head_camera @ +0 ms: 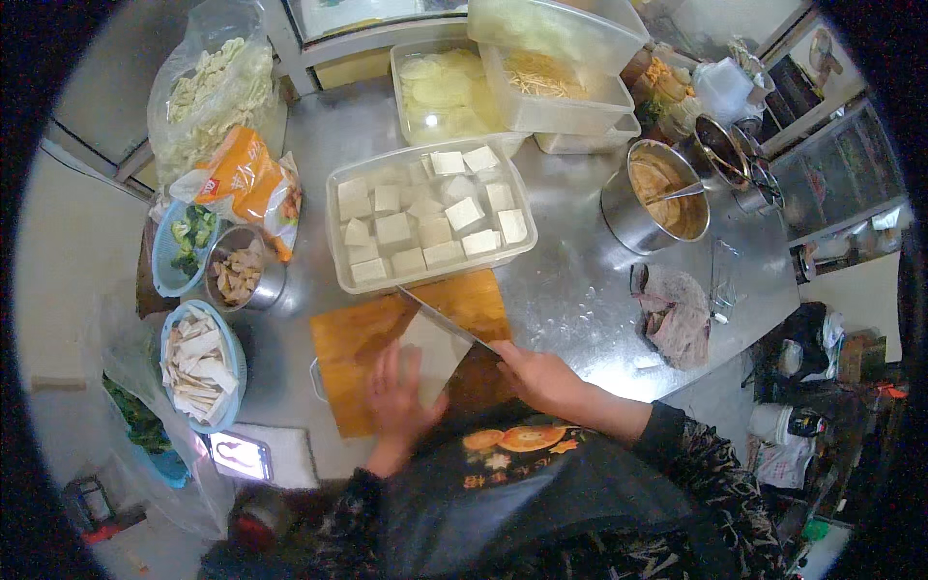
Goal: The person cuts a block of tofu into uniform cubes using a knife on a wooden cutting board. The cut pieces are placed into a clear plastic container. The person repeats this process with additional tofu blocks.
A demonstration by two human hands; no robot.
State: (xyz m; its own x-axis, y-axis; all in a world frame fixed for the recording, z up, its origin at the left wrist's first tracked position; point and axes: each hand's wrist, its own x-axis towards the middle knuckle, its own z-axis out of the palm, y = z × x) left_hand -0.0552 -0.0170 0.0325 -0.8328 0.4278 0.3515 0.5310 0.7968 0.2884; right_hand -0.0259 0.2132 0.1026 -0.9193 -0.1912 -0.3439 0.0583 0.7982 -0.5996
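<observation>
My right hand (540, 377) grips a knife at its near end. The knife's blade (441, 319) stands edge-on along the upper right side of a pale block of tofu (435, 351). My left hand (399, 402), a little blurred, holds the block from the lower left, fingers spread on it and thumb by its lower edge. Under the tofu is a wooden cutting board (482, 297). Just beyond the board, a clear plastic container (334, 246) holds many white tofu cubes (394, 228) in liquid. Whether the blade has entered the block is unclear.
At left are a steel pot (272, 286) of tan chunks, a blue basket (241, 362) of white strips and a lit phone (241, 457). Right stand a steel pot (616, 217) with brown sauce and a crumpled cloth (678, 315). Plastic tubs (558, 119) are stacked behind.
</observation>
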